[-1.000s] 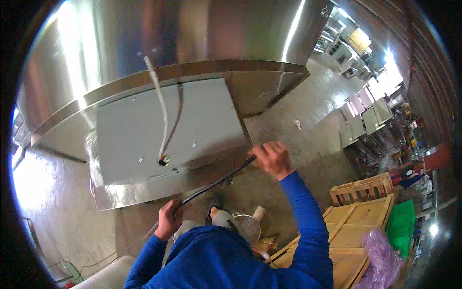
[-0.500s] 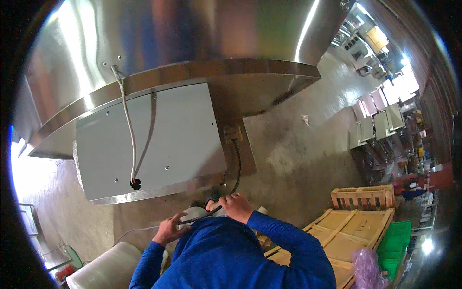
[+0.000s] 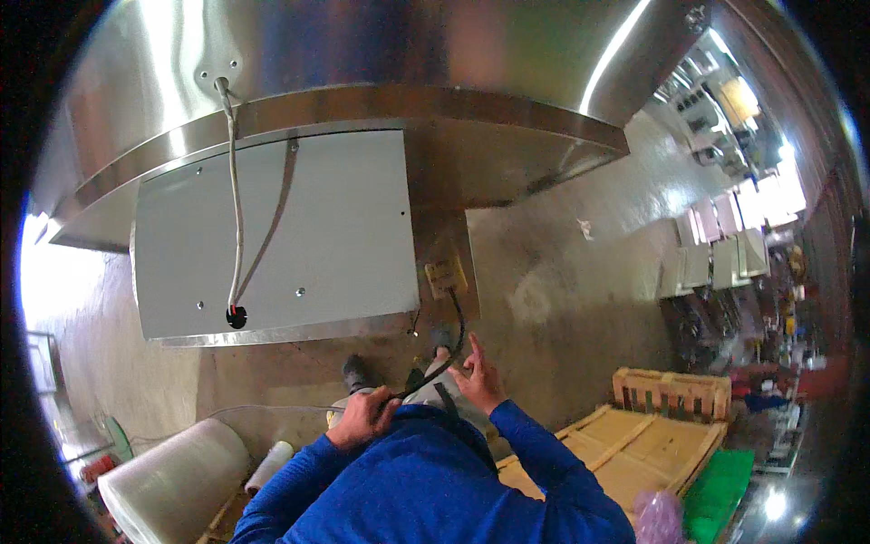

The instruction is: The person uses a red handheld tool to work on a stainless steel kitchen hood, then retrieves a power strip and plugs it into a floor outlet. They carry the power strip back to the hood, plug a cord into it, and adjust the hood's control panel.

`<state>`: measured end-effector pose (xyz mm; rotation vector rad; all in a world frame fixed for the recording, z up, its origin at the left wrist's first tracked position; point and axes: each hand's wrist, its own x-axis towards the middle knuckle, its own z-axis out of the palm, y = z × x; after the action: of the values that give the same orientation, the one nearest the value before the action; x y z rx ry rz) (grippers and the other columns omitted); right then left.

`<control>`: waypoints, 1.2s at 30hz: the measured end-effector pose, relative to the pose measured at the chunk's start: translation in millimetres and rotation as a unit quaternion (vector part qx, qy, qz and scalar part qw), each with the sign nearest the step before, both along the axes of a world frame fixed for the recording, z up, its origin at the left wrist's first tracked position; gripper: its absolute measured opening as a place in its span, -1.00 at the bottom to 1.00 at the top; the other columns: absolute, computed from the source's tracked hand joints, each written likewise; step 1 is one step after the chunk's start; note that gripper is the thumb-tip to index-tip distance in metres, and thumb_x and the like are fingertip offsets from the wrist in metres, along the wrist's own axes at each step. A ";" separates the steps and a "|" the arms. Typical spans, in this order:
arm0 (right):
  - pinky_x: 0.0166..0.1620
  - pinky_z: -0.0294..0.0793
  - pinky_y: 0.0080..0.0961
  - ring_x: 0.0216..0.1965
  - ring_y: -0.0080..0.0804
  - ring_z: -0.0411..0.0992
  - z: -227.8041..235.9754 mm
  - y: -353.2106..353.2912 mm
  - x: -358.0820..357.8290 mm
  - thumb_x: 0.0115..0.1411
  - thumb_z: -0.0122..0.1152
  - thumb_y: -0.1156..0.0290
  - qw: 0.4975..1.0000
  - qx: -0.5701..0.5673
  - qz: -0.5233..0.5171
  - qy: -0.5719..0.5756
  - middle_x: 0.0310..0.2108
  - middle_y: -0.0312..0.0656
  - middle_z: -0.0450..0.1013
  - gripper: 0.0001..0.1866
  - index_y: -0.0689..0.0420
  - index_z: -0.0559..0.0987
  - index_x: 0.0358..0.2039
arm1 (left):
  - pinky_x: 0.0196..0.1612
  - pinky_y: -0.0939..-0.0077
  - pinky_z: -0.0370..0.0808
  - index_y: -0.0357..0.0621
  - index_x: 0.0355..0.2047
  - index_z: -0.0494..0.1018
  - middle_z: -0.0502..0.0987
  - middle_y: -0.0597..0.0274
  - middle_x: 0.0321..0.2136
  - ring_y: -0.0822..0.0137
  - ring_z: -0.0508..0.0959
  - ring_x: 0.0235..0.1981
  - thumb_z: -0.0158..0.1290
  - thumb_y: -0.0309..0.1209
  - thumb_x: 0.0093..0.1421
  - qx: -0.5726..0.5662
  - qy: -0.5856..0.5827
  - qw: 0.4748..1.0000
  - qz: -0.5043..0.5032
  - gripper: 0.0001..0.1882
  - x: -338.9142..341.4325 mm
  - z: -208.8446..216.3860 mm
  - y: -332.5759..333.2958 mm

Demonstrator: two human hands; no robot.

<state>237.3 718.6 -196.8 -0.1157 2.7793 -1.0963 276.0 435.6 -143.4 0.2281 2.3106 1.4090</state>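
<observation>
A black cable (image 3: pixel 461 328) hangs from a small beige terminal box (image 3: pixel 445 276) beside the pale grey panel (image 3: pixel 281 236). It curves down toward my waist. My left hand (image 3: pixel 365 417) is closed round its lower stretch, close against my blue sweater. My right hand (image 3: pixel 480 379) is just right of the cable, index finger stretched up and thumb apart from it, apparently holding nothing. On the panel's left part, a white cable (image 3: pixel 237 199) comes out of the shiny metal housing (image 3: pixel 362 54) and runs down into a round black grommet (image 3: pixel 236 317).
A large roll of clear wrap (image 3: pixel 177 480) lies at the lower left, a smaller white roll (image 3: pixel 270 467) beside it. Wooden crate boards (image 3: pixel 634 444) and a green crate (image 3: pixel 719 485) are at lower right, near purple plastic (image 3: pixel 658 517). The metal rim (image 3: pixel 362 109) overhangs the panel.
My right hand has let go of the black cable and opened beside it, moving right and slightly up. My left hand has shifted right along the cable. The view has moved, showing my feet.
</observation>
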 end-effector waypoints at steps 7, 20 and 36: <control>-0.28 0.52 -0.27 -0.27 -0.03 0.47 0.3 49.7 -100.6 0.01 0.19 0.58 0.966 -0.080 0.158 0.187 -0.25 -0.13 0.46 -0.51 0.05 0.43 0.01 | -0.29 0.23 0.46 -0.28 -0.29 0.47 0.51 -0.10 -0.45 -0.01 0.54 -0.40 -0.07 -0.23 0.34 0.047 -0.033 0.994 0.093 -0.68 -7.7 8.6 52.0; -0.26 0.57 -0.19 -0.22 -0.04 0.52 -55.8 -29.9 -142.2 0.17 0.08 0.41 0.858 0.085 0.480 0.162 -0.12 0.02 0.44 -0.67 0.13 0.46 -0.03 | -0.39 0.04 0.46 -0.08 -0.32 0.51 0.55 -0.11 -0.52 -0.18 0.56 -0.42 -0.02 -0.14 0.33 -0.246 -0.078 0.873 0.414 -0.71 39.0 -79.8 113.6; -0.26 0.51 -0.11 -0.27 0.00 0.55 -103.7 -7.3 -101.4 0.22 0.14 0.06 0.838 0.033 0.487 -0.244 -0.41 0.10 0.55 -0.56 0.24 0.64 -0.43 | -0.44 0.02 0.44 -0.08 -0.38 0.48 0.51 -0.07 -0.59 -0.16 0.53 -0.50 -0.03 -0.16 0.32 -0.257 -0.063 0.923 0.281 -0.72 25.4 -39.8 84.8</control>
<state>135.9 711.4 -300.5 -0.9620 1.8427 -0.6096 301.4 520.4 -183.2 -0.7098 2.6411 0.9288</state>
